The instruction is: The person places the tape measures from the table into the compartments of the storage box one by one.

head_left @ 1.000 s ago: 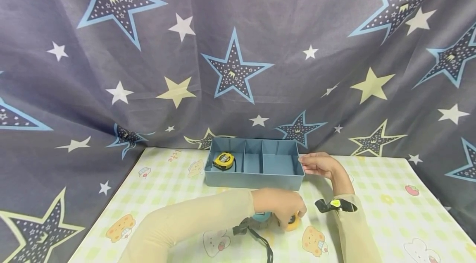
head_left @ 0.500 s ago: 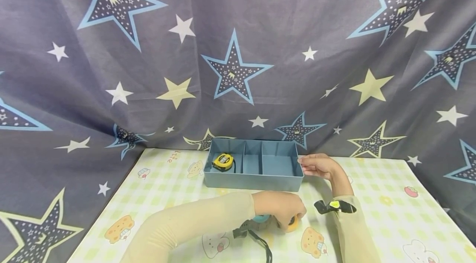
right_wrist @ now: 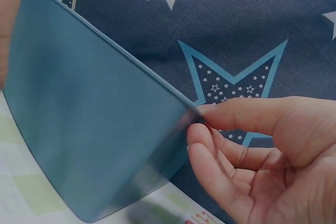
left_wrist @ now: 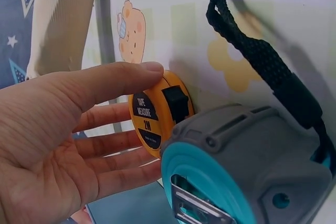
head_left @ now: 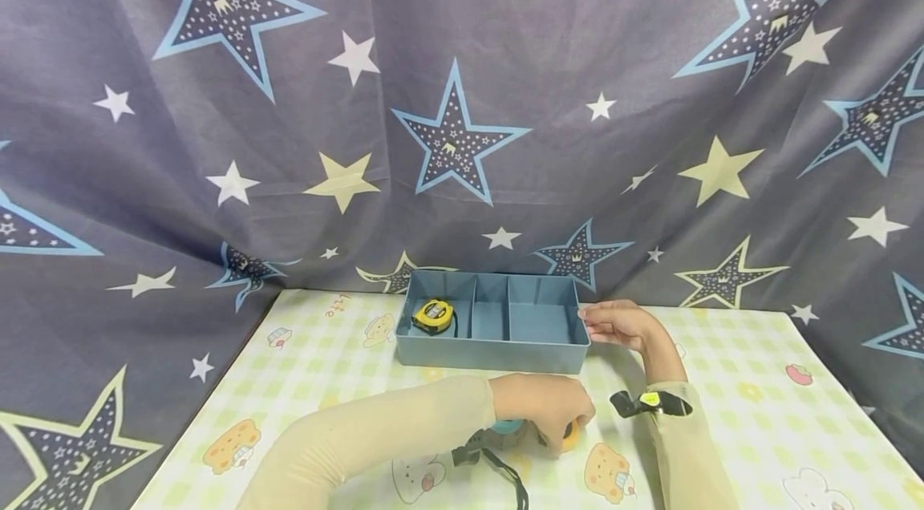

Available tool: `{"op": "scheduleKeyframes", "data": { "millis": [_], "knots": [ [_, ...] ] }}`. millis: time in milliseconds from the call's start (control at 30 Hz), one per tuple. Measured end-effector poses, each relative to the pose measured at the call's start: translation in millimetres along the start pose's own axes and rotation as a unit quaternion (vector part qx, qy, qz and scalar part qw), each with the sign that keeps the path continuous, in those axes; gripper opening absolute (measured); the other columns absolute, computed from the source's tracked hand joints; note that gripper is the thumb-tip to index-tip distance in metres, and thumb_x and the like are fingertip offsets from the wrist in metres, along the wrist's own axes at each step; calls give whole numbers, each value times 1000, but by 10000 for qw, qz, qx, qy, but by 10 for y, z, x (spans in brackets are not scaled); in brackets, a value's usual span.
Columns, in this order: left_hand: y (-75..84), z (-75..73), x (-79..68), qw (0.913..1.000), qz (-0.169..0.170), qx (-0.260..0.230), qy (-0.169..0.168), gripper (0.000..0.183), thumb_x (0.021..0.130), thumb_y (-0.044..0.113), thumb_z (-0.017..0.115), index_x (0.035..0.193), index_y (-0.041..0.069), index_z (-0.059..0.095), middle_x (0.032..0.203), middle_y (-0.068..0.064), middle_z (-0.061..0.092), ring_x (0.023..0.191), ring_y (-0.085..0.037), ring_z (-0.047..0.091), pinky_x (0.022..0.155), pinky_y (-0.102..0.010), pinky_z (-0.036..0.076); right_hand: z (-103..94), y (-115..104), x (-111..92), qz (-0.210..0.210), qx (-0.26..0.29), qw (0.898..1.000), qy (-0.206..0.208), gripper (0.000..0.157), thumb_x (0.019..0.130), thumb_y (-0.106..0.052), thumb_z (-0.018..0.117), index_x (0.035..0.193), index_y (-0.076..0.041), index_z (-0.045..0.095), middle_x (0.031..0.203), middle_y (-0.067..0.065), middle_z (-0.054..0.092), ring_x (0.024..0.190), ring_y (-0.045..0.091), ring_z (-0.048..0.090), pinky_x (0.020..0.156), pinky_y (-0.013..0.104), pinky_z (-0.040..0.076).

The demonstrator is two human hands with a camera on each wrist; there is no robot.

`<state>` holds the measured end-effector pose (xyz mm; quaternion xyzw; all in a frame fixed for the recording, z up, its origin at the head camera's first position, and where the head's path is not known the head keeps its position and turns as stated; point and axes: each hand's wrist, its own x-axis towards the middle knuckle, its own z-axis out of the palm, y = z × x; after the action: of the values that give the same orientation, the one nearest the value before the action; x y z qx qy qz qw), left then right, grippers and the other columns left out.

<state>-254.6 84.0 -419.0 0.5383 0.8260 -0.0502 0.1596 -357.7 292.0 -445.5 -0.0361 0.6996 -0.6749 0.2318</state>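
Note:
Near the front of the table, my left hand (head_left: 554,407) holds a small round orange tape measure (left_wrist: 146,113) marked 2M, thumb on its top edge and fingers along its far side. Close beside it lies a bigger grey and teal tape measure (left_wrist: 231,156) with a black wrist strap (left_wrist: 257,53); in the head view my left hand and forearm partly cover both. My right hand (head_left: 622,322) pinches the right end wall of a blue-grey divided box (head_left: 491,354) at its rim, between thumb and fingers. A yellow and black tape measure (head_left: 434,316) sits in the box's left compartment.
Two dividers split the box into three compartments. It stands at the back of a table (head_left: 751,430) covered in a green checked cloth with cartoon prints. Directly behind hangs a dark curtain (head_left: 549,173) with stars. My left forearm crosses in front of the box.

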Motion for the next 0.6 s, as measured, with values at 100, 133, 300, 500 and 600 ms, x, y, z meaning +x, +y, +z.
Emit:
{"op": "scheduleKeyframes", "data": {
  "millis": [100, 133, 300, 500, 600],
  "knots": [
    [-8, 6, 14, 10000, 23, -1, -2, 32, 75, 18, 90, 98, 14, 68, 82, 11, 59, 71, -3, 48, 61, -11, 40, -4, 6, -1, 0, 2, 10000, 9, 9, 100, -6, 59, 97, -10, 66, 78, -5, 70, 73, 3, 68, 73, 20, 60],
    [-12, 8, 17, 10000, 27, -1, 4, 32, 75, 19, 90, 98, 14, 68, 81, 11, 59, 70, -3, 48, 61, -11, 39, -3, 4, 1, -3, -8, 10000, 7, 9, 100, -6, 59, 96, -10, 66, 78, -6, 70, 73, 3, 68, 73, 20, 60],
    [-16, 17, 24, 10000, 5, -29, 52, 31, 74, 18, 91, 95, 14, 68, 78, 11, 57, 70, -2, 48, 60, -10, 39, -3, 0, 9, -5, -16, 10000, 19, 10, 100, -6, 59, 96, -11, 66, 78, -6, 71, 72, 3, 69, 73, 20, 60],
    [-27, 39, 33, 9999, 31, -81, 106, 30, 74, 17, 91, 95, 14, 69, 77, 11, 59, 69, -1, 49, 59, -10, 40, 0, 8, 10, 18, -14, 10000, 23, 10, 100, -6, 59, 95, -11, 67, 78, -6, 71, 73, 3, 69, 73, 20, 60],
    [-39, 43, 43, 9998, 87, -112, 141, 30, 73, 17, 91, 94, 14, 70, 76, 12, 58, 68, -1, 49, 58, -9, 40, -4, 8, 10, 21, -12, 10000, 22, 11, 100, -7, 58, 95, -12, 67, 78, -6, 71, 73, 3, 69, 74, 20, 60]
  ]
}}
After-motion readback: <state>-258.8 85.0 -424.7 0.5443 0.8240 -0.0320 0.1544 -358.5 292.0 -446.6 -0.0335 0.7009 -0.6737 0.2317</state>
